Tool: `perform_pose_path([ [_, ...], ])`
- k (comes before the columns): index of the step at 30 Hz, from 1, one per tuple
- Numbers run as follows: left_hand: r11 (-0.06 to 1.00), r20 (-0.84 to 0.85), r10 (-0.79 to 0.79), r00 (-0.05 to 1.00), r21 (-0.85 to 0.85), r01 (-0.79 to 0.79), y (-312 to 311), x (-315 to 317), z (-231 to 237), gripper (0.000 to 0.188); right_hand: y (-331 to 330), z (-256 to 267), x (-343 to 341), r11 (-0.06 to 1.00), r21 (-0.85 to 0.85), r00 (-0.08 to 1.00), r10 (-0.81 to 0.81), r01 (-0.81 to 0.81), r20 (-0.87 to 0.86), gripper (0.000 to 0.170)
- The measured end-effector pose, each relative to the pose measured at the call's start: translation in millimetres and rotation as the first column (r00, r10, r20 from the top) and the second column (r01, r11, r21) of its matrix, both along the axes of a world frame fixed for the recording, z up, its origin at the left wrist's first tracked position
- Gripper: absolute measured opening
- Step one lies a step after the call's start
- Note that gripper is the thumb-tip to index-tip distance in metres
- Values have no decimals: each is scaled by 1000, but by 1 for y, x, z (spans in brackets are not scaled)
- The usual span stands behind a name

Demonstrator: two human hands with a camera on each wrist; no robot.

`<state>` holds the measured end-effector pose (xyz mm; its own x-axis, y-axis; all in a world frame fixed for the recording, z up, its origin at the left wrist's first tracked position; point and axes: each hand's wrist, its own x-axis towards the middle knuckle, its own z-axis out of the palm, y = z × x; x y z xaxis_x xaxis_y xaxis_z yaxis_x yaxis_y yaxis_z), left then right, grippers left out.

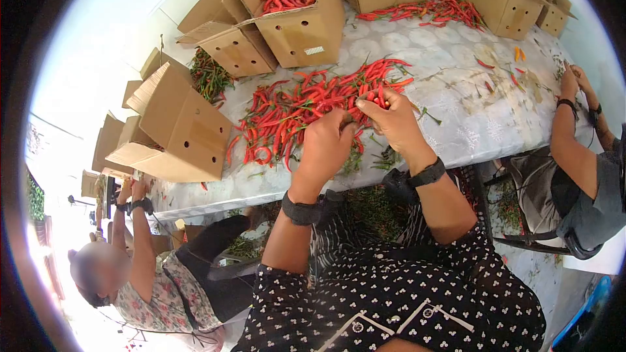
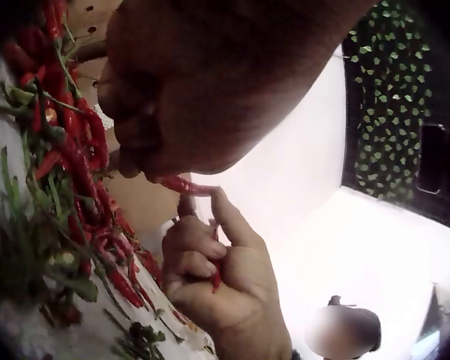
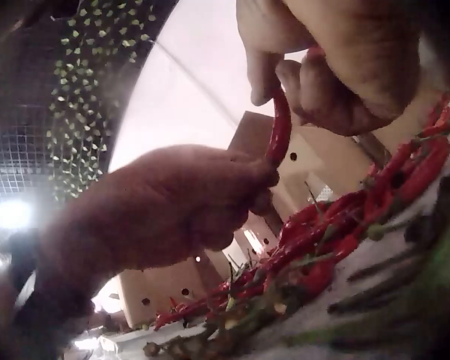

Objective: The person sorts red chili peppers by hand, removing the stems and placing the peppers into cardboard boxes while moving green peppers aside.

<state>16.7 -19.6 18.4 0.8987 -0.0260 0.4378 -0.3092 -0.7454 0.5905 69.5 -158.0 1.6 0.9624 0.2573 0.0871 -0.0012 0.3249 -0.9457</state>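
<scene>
Far left, a person in a floral top [image 1: 163, 300] sits at the bench [image 1: 456, 130], arms raised to its edge. Next, a cardboard box [image 1: 195, 150], flaps up, holes in its sides. Just behind it, a heap of mostly green chilies [image 1: 212, 75]. Right of that, a taller box [image 1: 306, 36] with red chilies showing at the top.

In front of the boxes: main pile of red chilies [image 1: 280, 114], loose on the patterned cover, green stems mixed in.

Left hand [image 1: 326, 146]: just over the pile's near edge, fingers narrow, pinching one end of a single red chili [image 3: 281, 131]. Right hand [image 1: 394, 124]: just beside it, thumb and finger on the chili's other end, so it spans the two hands. More red chilies tucked in the right palm; count unclear.

Farther back to the right, a strip of red chilies [image 1: 430, 10] along the bench, then another box [image 1: 499, 10]. A few orange chilies [image 1: 520, 54] near the far-right person [image 1: 600, 189], whose hands meet over the bench; can't tell what they hold.
</scene>
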Motion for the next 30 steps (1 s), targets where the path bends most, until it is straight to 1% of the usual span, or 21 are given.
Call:
perform_pose_path([
  [2,999,-54,-23,998,-49,20,0,-3,0,13,1,-4,1,1000,-22,1000,-12,12,19,15],
  [3,999,-54,-21,998,-49,18,0,-5,1,13,1,-3,0,999,31,999,24,-24,-21,15],
  [5,974,-156,-64,986,-225,28,1,-8,3,11,0,-2,-1,995,83,996,63,-58,-60,15],
  [6,974,-155,-63,986,-226,27,2,-8,2,11,-1,-2,-1,985,144,989,106,-90,-102,15],
  [8,923,-194,-141,971,-380,59,5,-10,-1,8,-2,-1,-1,971,204,978,152,-121,-141,14],
  [10,914,-196,-159,968,-399,70,9,-11,-3,8,-2,0,-2,945,285,945,232,-163,-229,15],
  [12,905,-201,-179,963,-418,81,10,-12,-4,8,-2,-1,-2,941,287,938,252,-180,-237,14],
  [14,817,-205,-336,919,-548,176,10,-16,0,6,-2,-3,1,936,291,931,272,-197,-244,14],
  [15,817,-208,-337,918,-549,176,9,-20,2,6,-3,-5,4,926,331,927,271,-178,-258,14],
  [17,740,-285,-555,782,-598,307,8,-29,8,7,-7,-8,9,916,370,924,267,-156,-274,15],
  [18,740,-284,-556,781,-598,308,10,-29,10,7,-8,-9,12,895,425,925,269,-138,-266,17],
  [19,773,-295,-604,740,-444,454,12,-30,12,8,-11,-11,14,870,479,927,271,-120,-260,19],
  [20,764,-321,-645,693,-275,584,14,-31,12,10,-16,-12,15,832,519,912,350,-197,-214,24],
  [21,764,-326,-645,691,-276,583,13,-32,10,10,-16,-13,16,831,522,911,350,-194,-218,24],
  [22,882,-264,-470,842,-106,459,10,-31,6,12,-16,-14,18,829,537,904,339,-156,-261,24],
  [23,956,-161,-279,947,50,290,7,-30,2,15,-16,-14,18,828,549,895,329,-119,-302,25],
  [24,956,-161,-279,947,51,290,4,-29,-2,15,-15,-13,16,827,549,895,329,-119,-302,25],
  [26,957,-74,-60,995,278,78,-2,-26,-10,21,-12,-9,13,878,477,901,246,-50,-358,23],
  [27,957,-72,-61,996,279,79,-6,-26,-11,21,-12,-9,14,877,477,901,245,-50,-357,23],
  [29,890,-146,124,982,454,-45,-12,-26,-14,22,-12,-11,15,906,424,910,186,-13,-370,18],
  [30,889,-145,120,982,455,-42,-13,-26,-14,22,-13,-9,14,905,425,911,183,-10,-369,18],
])
